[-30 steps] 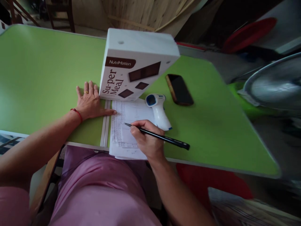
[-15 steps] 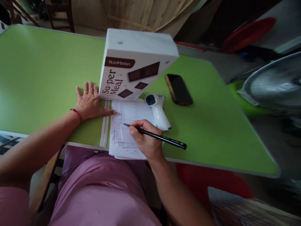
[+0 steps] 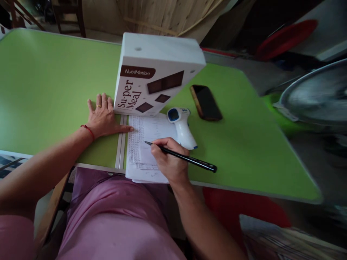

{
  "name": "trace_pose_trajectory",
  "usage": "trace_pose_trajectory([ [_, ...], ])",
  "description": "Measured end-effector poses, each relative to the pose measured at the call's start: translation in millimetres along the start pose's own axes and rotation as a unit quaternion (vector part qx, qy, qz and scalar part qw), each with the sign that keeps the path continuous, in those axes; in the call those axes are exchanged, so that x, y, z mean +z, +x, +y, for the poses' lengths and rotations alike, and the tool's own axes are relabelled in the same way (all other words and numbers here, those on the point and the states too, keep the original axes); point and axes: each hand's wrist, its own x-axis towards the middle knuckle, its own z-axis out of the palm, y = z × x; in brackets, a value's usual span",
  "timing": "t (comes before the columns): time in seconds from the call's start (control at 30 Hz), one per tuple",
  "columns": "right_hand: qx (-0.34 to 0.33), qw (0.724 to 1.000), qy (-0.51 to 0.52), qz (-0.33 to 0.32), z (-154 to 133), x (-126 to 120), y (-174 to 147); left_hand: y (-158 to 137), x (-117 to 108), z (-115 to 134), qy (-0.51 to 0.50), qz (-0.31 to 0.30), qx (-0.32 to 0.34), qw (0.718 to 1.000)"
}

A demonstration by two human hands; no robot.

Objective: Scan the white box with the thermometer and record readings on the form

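Between the fingers of my right hand [image 3: 173,159] is a black pen [image 3: 195,161], its tip over the written lines of a paper sheet [image 3: 149,126]. Whether the tip touches the paper I cannot tell. My left hand [image 3: 103,117] lies flat with fingers spread, its thumb on the sheet's left edge and the rest on the green tabletop. More sheets are stacked underneath. A white box [image 3: 159,77] marked "Su-per Meal" stands upright at the papers' far edge, close to my left fingers. Beside my right hand lies a white and blue infrared thermometer [image 3: 182,128], partly over the paper.
A smartphone [image 3: 206,102] lies on the green table [image 3: 244,144], right of the box. A metal seam [image 3: 121,148] crosses the tabletop left of the papers. Past the right edge are a large round metallic object [image 3: 320,95] and a red stool [image 3: 244,209] below.
My right hand and the pen have shifted slightly to the right along the sheet. My left hand, the box, the thermometer and the phone stay where they were.
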Motion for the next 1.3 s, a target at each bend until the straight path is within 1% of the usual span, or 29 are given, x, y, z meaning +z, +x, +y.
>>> trace_pose_trajectory([
  [0.3,-0.009,1.0,0.009,-0.012,0.9,0.2,0.5,0.8,0.3,-0.4,-0.015,-0.003,-0.002,1.0],
  [0.57,-0.005,1.0,0.011,0.004,-1.1,-1.0,0.2,1.9,2.2,-2.3,-0.018,0.003,0.004,1.0],
  [0.8,-0.001,1.0,0.006,-0.014,-1.7,-1.1,1.0,1.3,0.8,-0.3,-0.009,-0.001,0.0,1.0],
  [1.07,-0.015,1.0,-0.006,-0.024,1.4,-0.4,1.1,0.6,-0.7,0.6,-0.009,-0.002,-0.004,1.0],
  [1.3,-0.026,0.999,-0.016,-0.026,3.8,-0.1,0.8,1.5,1.7,-2.0,-0.015,0.002,0.006,1.0],
])
